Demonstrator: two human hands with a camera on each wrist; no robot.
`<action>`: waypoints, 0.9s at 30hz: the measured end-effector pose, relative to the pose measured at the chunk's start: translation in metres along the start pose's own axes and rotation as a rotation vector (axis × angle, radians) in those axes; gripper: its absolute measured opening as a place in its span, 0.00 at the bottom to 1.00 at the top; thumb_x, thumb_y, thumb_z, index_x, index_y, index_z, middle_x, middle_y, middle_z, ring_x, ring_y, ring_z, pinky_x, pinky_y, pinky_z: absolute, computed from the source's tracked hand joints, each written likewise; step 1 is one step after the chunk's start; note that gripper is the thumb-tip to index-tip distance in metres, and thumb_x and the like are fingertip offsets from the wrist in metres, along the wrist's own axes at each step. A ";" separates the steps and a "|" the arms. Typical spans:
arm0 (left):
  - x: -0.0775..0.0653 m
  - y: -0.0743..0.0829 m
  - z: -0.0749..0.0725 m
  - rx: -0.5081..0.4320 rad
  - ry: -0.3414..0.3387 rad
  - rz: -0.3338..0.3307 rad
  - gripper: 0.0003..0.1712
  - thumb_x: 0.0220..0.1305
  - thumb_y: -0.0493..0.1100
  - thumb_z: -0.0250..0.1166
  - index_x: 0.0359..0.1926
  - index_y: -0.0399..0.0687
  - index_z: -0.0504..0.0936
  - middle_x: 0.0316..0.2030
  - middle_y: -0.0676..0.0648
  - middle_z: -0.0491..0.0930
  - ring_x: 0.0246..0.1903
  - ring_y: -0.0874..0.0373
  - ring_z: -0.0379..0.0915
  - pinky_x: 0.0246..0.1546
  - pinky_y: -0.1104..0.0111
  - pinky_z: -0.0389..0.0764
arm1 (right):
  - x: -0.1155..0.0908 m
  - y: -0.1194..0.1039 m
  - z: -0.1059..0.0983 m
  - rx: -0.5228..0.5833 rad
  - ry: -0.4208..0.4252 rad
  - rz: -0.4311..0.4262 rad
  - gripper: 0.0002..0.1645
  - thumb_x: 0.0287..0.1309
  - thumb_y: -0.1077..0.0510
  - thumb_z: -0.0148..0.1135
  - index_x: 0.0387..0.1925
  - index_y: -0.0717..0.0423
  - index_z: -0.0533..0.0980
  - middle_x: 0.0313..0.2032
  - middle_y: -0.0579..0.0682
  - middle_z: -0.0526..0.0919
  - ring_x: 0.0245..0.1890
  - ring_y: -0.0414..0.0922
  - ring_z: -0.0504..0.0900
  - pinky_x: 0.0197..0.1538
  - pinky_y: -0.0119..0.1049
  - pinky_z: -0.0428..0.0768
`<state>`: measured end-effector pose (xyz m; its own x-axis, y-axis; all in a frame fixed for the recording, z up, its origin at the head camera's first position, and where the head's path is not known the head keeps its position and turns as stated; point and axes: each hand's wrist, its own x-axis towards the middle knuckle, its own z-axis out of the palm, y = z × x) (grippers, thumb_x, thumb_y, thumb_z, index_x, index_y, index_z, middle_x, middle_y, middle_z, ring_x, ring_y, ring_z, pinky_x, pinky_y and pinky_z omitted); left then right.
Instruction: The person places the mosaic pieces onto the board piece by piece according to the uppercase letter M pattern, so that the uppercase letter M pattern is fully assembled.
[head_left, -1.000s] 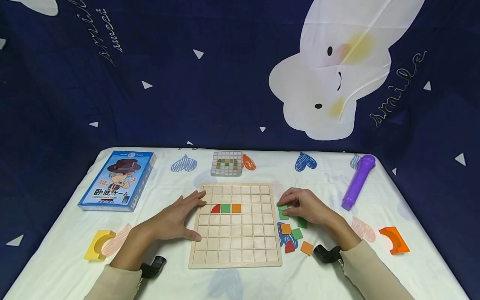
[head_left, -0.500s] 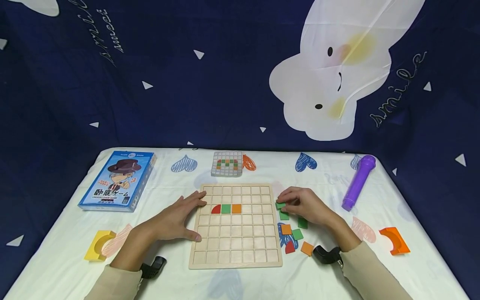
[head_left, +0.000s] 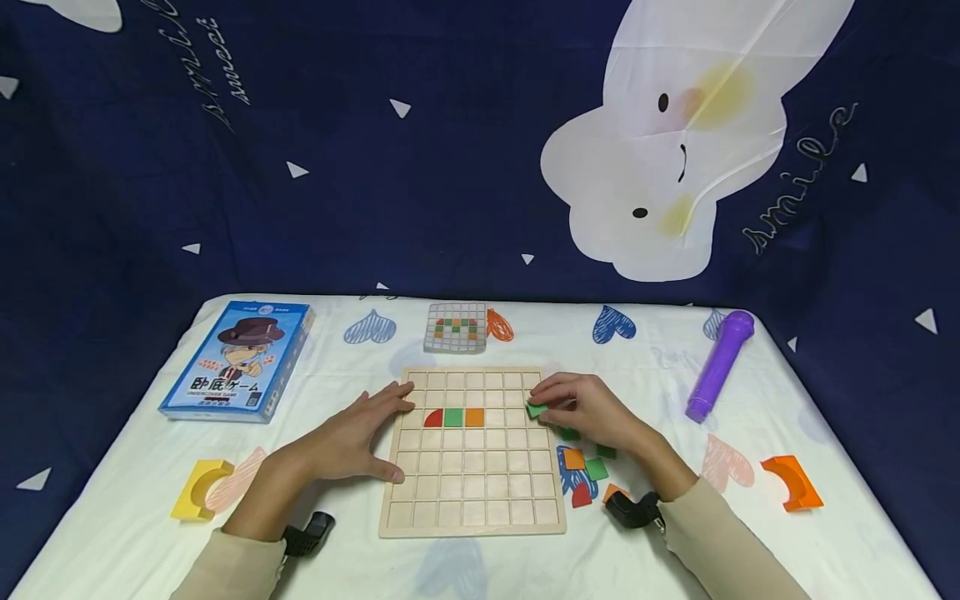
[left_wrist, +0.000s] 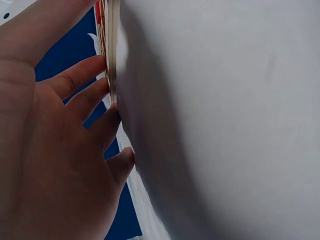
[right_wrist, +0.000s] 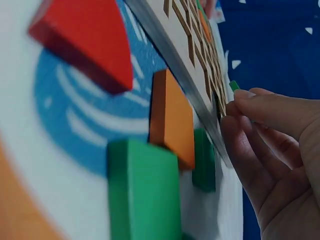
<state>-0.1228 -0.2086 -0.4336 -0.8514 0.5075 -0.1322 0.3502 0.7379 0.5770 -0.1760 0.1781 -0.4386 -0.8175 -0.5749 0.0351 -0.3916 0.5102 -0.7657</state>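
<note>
A wooden grid board (head_left: pixel 472 483) lies mid-table, with a red quarter-round tile (head_left: pixel 433 418), a green square tile (head_left: pixel 453 417) and an orange square tile (head_left: pixel 474 417) side by side in one upper row. My left hand (head_left: pixel 341 437) rests along the board's left edge, fingers spread; in the left wrist view its fingertips touch the board's side. Over the board's upper right edge, my right hand (head_left: pixel 592 410) pinches a green square tile (head_left: pixel 535 410) between thumb and fingers. Below that hand lie loose green, orange and red tiles, such as an orange tile (right_wrist: pixel 172 120) and a red tile (right_wrist: pixel 85 42).
Behind the board sits a small pattern card (head_left: pixel 455 327). A blue game box (head_left: pixel 236 362) stands at the left and a purple microphone-shaped object (head_left: pixel 720 367) at the right. A yellow arch block (head_left: pixel 201 492) and an orange arch block (head_left: pixel 793 483) flank the board.
My right hand has lifted a green tile from the loose tiles and carried it left, over the board's right edge. The left hand has stayed in place.
</note>
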 end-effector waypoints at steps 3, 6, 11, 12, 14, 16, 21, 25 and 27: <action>0.001 0.001 0.000 0.008 0.000 0.000 0.54 0.43 0.65 0.80 0.68 0.46 0.72 0.80 0.42 0.56 0.81 0.39 0.48 0.80 0.38 0.49 | 0.004 -0.004 0.003 -0.005 -0.011 -0.005 0.13 0.59 0.61 0.72 0.47 0.49 0.88 0.52 0.46 0.87 0.48 0.39 0.85 0.47 0.26 0.86; 0.002 0.002 0.000 0.010 -0.002 -0.004 0.54 0.42 0.64 0.81 0.68 0.46 0.72 0.80 0.42 0.56 0.81 0.39 0.48 0.80 0.39 0.49 | 0.009 -0.009 0.007 -0.008 -0.019 0.001 0.13 0.59 0.61 0.72 0.47 0.49 0.88 0.51 0.45 0.87 0.49 0.39 0.84 0.48 0.27 0.86; 0.004 0.002 -0.001 0.013 -0.010 -0.018 0.55 0.41 0.62 0.82 0.68 0.47 0.72 0.81 0.43 0.55 0.81 0.40 0.47 0.81 0.39 0.48 | 0.017 -0.015 0.014 0.006 -0.027 0.005 0.13 0.58 0.60 0.74 0.45 0.48 0.88 0.48 0.43 0.89 0.46 0.38 0.84 0.47 0.26 0.86; 0.004 0.002 0.000 0.012 -0.011 -0.022 0.55 0.41 0.62 0.82 0.68 0.47 0.72 0.81 0.44 0.55 0.81 0.40 0.47 0.81 0.40 0.48 | 0.018 -0.016 0.016 0.008 -0.030 -0.005 0.13 0.58 0.59 0.74 0.45 0.49 0.88 0.48 0.44 0.89 0.45 0.38 0.84 0.47 0.26 0.86; 0.003 0.002 0.000 0.010 -0.012 -0.027 0.55 0.41 0.61 0.83 0.68 0.47 0.72 0.81 0.44 0.55 0.81 0.40 0.47 0.81 0.39 0.48 | 0.021 -0.018 0.020 0.019 -0.035 -0.014 0.12 0.58 0.59 0.74 0.45 0.50 0.88 0.47 0.44 0.89 0.44 0.38 0.84 0.45 0.27 0.85; 0.003 0.002 0.000 0.006 -0.011 -0.029 0.55 0.41 0.61 0.83 0.68 0.47 0.72 0.81 0.44 0.55 0.81 0.41 0.47 0.81 0.39 0.48 | 0.023 -0.020 0.023 0.031 -0.042 -0.019 0.12 0.57 0.59 0.74 0.44 0.50 0.88 0.47 0.45 0.89 0.42 0.37 0.84 0.44 0.27 0.85; 0.001 0.002 -0.001 0.007 -0.006 -0.015 0.55 0.41 0.62 0.82 0.68 0.47 0.72 0.80 0.43 0.56 0.81 0.39 0.48 0.80 0.38 0.49 | 0.027 -0.025 0.029 0.004 -0.060 -0.030 0.11 0.57 0.58 0.75 0.44 0.50 0.88 0.44 0.44 0.89 0.38 0.34 0.82 0.43 0.26 0.85; 0.001 0.003 -0.001 0.008 -0.003 -0.012 0.54 0.41 0.63 0.82 0.68 0.46 0.73 0.80 0.42 0.56 0.80 0.38 0.48 0.79 0.37 0.49 | 0.029 -0.028 0.032 -0.045 -0.068 -0.040 0.11 0.57 0.58 0.75 0.43 0.51 0.87 0.41 0.46 0.89 0.35 0.32 0.81 0.42 0.26 0.84; 0.001 0.003 -0.001 0.009 -0.003 -0.013 0.54 0.41 0.63 0.82 0.67 0.46 0.73 0.80 0.42 0.56 0.80 0.38 0.48 0.79 0.37 0.49 | 0.030 -0.028 0.034 -0.059 -0.069 -0.032 0.11 0.56 0.58 0.75 0.43 0.51 0.88 0.40 0.46 0.89 0.34 0.32 0.80 0.42 0.25 0.84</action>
<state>-0.1231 -0.2062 -0.4306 -0.8550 0.4989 -0.1417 0.3426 0.7484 0.5679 -0.1754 0.1246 -0.4375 -0.7737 -0.6334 0.0132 -0.4432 0.5262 -0.7257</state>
